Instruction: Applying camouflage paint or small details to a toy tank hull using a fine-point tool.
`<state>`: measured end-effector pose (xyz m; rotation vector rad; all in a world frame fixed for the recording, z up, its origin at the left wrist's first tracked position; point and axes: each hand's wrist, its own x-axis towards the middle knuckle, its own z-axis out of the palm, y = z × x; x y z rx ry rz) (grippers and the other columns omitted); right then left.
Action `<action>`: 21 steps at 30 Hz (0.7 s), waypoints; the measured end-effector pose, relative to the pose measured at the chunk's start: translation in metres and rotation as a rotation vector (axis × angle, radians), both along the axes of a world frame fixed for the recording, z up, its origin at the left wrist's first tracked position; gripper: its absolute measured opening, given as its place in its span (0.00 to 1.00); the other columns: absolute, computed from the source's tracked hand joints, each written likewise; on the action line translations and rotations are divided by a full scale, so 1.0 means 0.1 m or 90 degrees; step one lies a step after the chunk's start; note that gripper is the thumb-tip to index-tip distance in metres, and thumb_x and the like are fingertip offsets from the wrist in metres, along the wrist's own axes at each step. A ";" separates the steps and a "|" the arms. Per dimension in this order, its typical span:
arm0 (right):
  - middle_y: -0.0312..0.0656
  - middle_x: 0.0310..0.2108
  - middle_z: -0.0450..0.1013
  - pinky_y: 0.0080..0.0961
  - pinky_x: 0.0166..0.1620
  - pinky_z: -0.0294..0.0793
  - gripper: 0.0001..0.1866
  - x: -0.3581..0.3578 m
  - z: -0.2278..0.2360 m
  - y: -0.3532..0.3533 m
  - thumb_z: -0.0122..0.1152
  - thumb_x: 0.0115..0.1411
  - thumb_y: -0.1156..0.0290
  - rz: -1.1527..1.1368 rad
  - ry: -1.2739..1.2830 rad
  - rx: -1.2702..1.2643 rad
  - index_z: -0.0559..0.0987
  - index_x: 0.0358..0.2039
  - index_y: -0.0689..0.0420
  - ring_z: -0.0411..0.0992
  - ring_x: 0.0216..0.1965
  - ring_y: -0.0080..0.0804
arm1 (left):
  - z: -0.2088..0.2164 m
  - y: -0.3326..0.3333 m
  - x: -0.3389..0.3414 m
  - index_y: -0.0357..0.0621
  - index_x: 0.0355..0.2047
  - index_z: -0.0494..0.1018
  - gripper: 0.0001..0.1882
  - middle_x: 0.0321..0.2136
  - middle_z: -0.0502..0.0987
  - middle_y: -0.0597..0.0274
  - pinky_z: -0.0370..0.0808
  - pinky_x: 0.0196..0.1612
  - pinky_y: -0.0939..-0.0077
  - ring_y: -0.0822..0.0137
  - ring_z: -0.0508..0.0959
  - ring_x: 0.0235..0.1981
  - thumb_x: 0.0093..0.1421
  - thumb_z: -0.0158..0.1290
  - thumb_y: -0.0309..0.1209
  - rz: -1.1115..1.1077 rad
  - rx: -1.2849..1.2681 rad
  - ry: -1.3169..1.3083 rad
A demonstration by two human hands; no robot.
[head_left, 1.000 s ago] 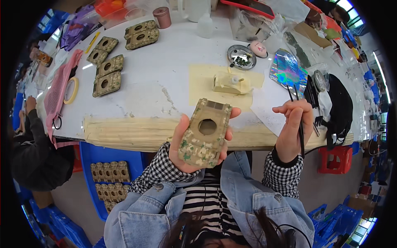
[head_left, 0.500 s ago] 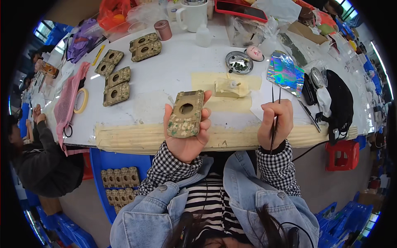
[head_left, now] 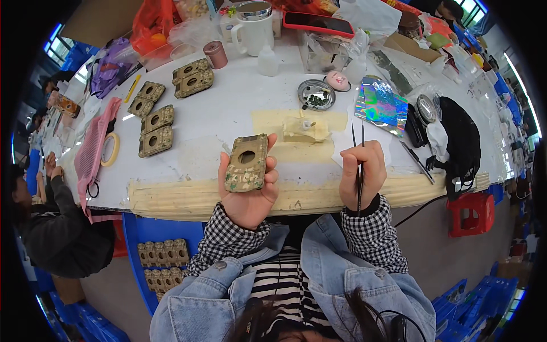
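My left hand (head_left: pixel 250 202) is closed around the edges of a camouflage-painted model tank hull (head_left: pixel 243 175), its top face up and its round hole showing. In my right hand (head_left: pixel 369 171) is a pair of dark tweezers (head_left: pixel 360 185), tips pointing away from me and slightly apart. Nothing can be made out between the tips. Beyond the hands, a pale yellow block (head_left: pixel 296 134) with a small clear piece on top sits on masking tape. Behind it lies a round dish (head_left: pixel 307 88) with several small dark green parts.
More camouflage hulls (head_left: pixel 157 141) lie at the left of the table, and others fill a blue tray (head_left: pixel 132 228) below its edge. A white mug (head_left: pixel 259 37), a small bottle (head_left: pixel 267 62) and a phone (head_left: pixel 319 24) stand behind. At right are a holographic pouch (head_left: pixel 380 102) and black cloth (head_left: pixel 458 137).
The view has shifted, so the table items sit slightly lower and to the left. Both hands keep their holds; the hull has come a little nearer the table's front edge.
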<state>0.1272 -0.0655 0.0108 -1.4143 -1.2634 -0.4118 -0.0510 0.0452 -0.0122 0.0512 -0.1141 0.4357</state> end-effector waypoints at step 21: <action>0.40 0.24 0.69 0.22 0.29 0.66 0.07 0.00 0.12 0.17 0.60 0.51 0.78 -0.055 -0.031 -0.107 0.77 0.32 0.58 0.67 0.25 0.32 | -0.08 0.03 0.03 0.36 0.61 0.40 0.45 0.47 0.64 0.51 0.71 0.52 0.74 0.62 0.69 0.46 0.57 0.47 0.53 -0.051 -0.091 -0.078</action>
